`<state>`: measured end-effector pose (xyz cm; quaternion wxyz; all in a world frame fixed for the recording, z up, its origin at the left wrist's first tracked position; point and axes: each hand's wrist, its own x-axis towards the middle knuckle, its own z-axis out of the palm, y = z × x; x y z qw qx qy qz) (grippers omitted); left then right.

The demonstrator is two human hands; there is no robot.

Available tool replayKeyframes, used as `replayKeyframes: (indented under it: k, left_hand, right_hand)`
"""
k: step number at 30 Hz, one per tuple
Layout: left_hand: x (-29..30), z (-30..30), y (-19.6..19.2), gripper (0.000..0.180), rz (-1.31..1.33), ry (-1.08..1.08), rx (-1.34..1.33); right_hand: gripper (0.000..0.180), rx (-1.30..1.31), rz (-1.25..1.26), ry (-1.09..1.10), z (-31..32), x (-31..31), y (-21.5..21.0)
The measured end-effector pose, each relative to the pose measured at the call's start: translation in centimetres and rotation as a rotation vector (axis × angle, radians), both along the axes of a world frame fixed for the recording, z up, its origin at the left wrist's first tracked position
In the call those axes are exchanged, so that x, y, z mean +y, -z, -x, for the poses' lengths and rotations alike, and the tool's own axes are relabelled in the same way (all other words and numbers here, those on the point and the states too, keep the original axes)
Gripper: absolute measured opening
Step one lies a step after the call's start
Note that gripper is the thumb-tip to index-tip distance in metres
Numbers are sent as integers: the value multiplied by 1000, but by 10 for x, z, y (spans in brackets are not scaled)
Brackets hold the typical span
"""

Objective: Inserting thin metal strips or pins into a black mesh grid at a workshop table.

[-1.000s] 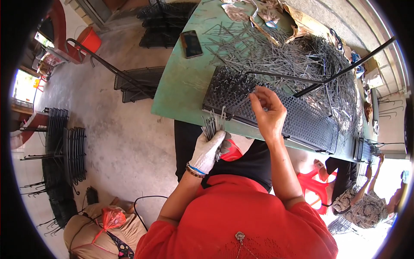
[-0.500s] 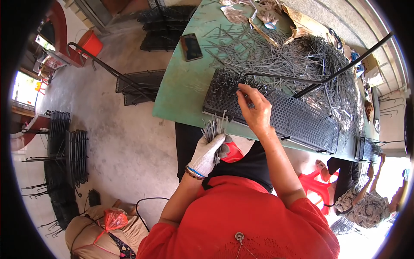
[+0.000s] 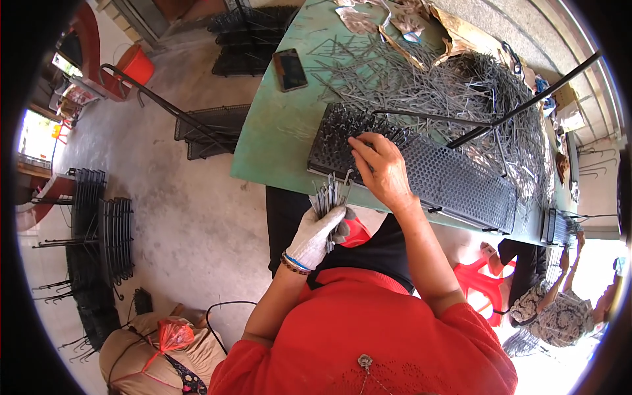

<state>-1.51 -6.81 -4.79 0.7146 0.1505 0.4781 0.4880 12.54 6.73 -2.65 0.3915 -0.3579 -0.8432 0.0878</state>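
Observation:
My left hand (image 3: pixel 308 242), in a white glove with grey fingertips, grips a bundle of thin metal hooks (image 3: pixel 326 197) just in front of the table edge. Their ends stick up in a fan above the fist. My bare right hand (image 3: pixel 385 172) is over the left part of a black perforated metal panel (image 3: pixel 461 181), thumb and fingers drawn together in a pinch. Whatever the fingertips hold is too small to make out. Many dark hooks (image 3: pixel 343 124) stand densely in the panel's holes at that left end.
A heap of loose dark wire hooks (image 3: pixel 428 85) covers much of the green table (image 3: pixel 273 141). A phone (image 3: pixel 290 70) lies at left. A black rod frame (image 3: pixel 490 124) crosses above the panel. Stacked black racks (image 3: pixel 92 230) stand at left. Another person (image 3: pixel 553 309) sits at right.
My right hand has shifted slightly left and nearer over the panel, its fingers drawn closer together. My left hand keeps the bundle in nearly the same place.

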Motion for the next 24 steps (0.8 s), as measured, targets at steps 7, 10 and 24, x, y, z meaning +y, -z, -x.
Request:
replayKeyframes:
  k: [7,10,24]
  left_hand:
    - [1,-1,2,16,-5,21,7]
    - [1,-2,0,17,12,-7,22]
    - [0,1,5,15,30,-1,-3]
  right_hand:
    - [21,-61,-11,-18,-1,-1,-8]
    - [18,-57,-30,-17,-1,1,-7]
    - [9,-208,-58,-50,5,9,-15]
